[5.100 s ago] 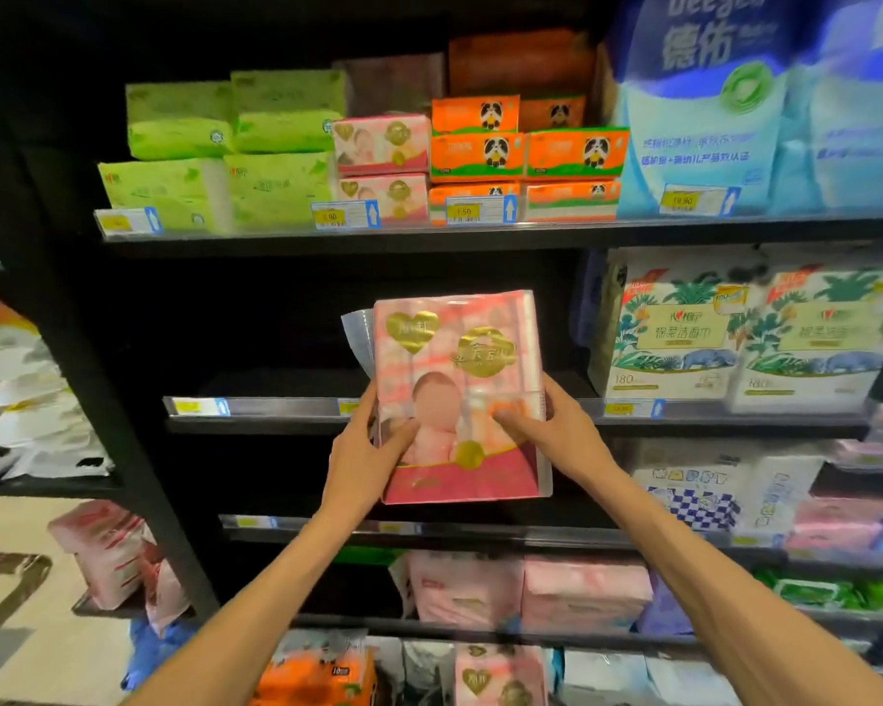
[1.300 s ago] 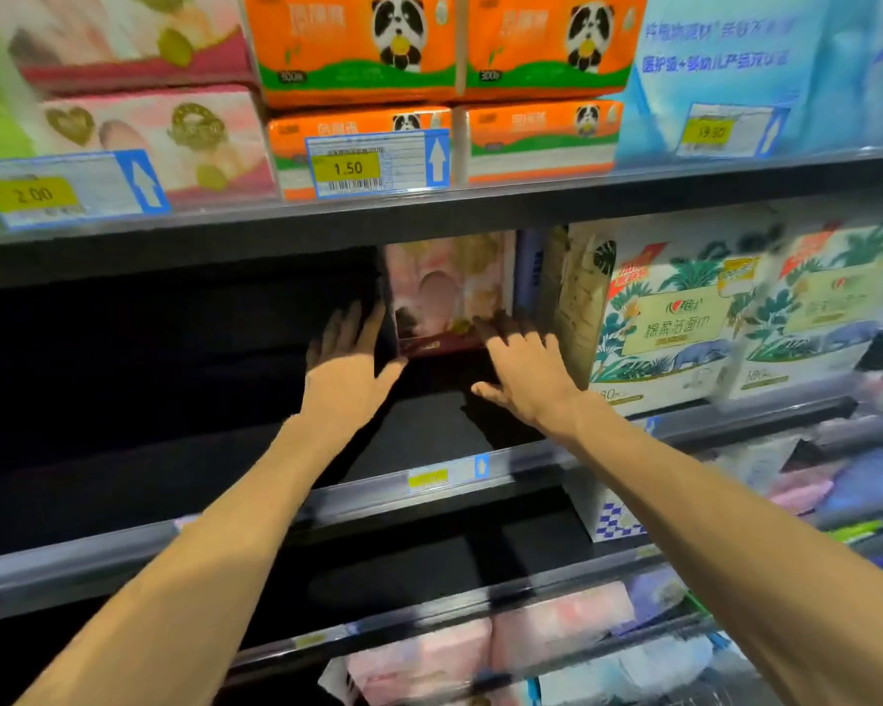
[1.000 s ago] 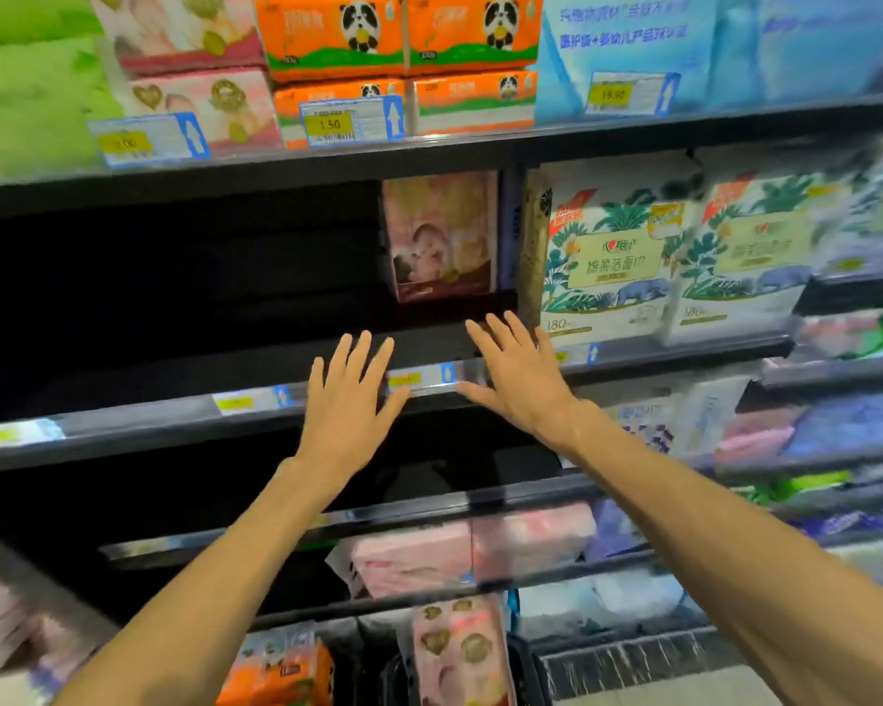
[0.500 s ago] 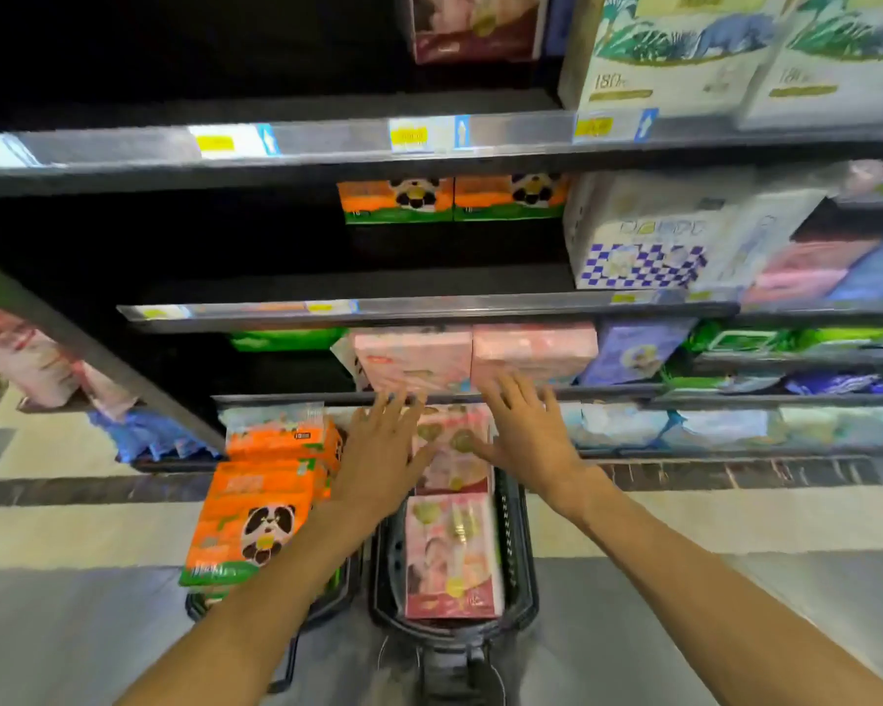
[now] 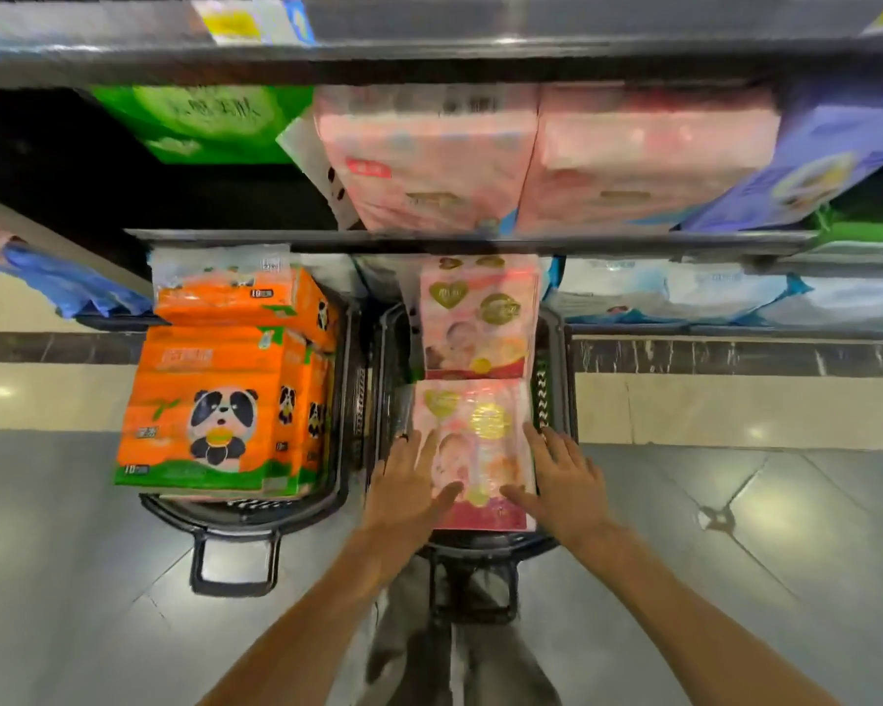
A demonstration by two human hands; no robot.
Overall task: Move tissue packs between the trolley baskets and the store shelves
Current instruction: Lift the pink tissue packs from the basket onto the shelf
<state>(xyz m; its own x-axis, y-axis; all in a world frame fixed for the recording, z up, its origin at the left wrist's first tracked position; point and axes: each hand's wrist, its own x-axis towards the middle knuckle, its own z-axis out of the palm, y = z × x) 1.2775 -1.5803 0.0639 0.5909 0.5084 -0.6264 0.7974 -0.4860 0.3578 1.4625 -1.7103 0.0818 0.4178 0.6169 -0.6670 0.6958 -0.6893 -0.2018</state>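
Both hands bracket the nearer pink tissue pack [image 5: 472, 450] in the right trolley basket [image 5: 562, 379]. The left hand [image 5: 406, 494] and right hand [image 5: 564, 481] rest spread-fingered on its side edges; a closed grip is not yet evident. A second pink pack [image 5: 477, 318] lies beyond it. The left basket [image 5: 345, 400] holds orange panda packs [image 5: 210, 405]. Judged from this load, most transfers remain.
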